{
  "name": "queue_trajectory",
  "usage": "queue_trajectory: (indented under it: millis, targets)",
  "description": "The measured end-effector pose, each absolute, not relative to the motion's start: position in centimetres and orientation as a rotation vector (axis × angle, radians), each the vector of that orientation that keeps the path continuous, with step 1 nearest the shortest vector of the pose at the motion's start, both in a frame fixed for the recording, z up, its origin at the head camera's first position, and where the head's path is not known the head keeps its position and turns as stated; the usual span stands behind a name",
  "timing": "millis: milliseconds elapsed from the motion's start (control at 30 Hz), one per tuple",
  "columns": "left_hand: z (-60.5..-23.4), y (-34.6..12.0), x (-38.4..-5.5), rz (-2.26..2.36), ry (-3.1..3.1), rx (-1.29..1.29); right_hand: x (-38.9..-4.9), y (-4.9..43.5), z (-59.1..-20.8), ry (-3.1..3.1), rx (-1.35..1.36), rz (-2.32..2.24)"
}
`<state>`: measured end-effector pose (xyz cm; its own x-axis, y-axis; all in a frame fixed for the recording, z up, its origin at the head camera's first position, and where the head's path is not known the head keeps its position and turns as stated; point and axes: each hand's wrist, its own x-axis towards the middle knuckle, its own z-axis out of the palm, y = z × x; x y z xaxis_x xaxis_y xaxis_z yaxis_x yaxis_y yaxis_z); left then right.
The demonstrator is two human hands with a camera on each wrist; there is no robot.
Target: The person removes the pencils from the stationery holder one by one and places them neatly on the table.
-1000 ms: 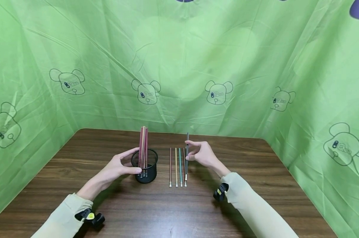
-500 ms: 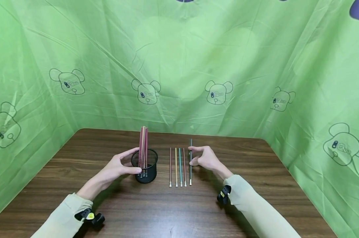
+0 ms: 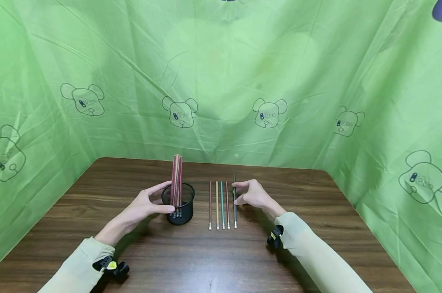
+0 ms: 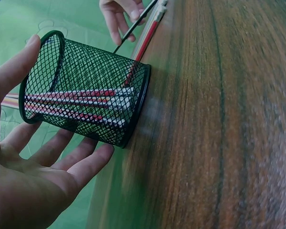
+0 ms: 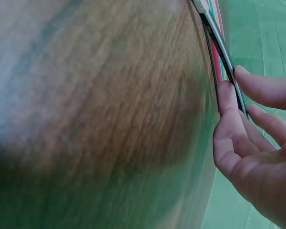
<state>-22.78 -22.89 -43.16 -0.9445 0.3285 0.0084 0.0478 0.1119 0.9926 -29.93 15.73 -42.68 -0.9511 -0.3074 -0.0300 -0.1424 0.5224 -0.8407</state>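
Note:
A black mesh pencil cup (image 3: 180, 215) stands upright on the table, with several red-and-pale striped pencils (image 3: 176, 173) leaning inside. My left hand (image 3: 142, 205) holds the cup from its left, thumb at the rim and fingers along the far side. To the right, four-sided contact cannot be judged, but my right hand (image 3: 255, 194) pinches a dark pencil (image 3: 235, 217) between thumb and fingers. Its eraser end points toward me. In the right wrist view the dark pencil (image 5: 219, 43) lies close above the wood, and whether it touches is unclear.
Left of the dark pencil lie a reddish pencil (image 3: 227, 207), a teal pencil (image 3: 222, 203), a yellow pencil (image 3: 217, 203) and a brown-red pencil (image 3: 210, 203), side by side, erasers toward me. Green cloth (image 3: 221, 81) surrounds the wooden table (image 3: 206, 260).
My right hand has moved the dark pencil right and lowered it, from against the reddish pencil to a small gap beside it, parallel with the row. My left hand and the cup stay put.

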Motion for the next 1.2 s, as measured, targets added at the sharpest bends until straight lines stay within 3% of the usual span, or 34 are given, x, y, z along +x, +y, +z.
queue_trajectory:
  millis: [1200]
  targets:
    - [-43.11,-22.88,-22.72,1.929,2.169,0.395,-30.87,14.83,-42.54,2.683,-0.409,-1.126]
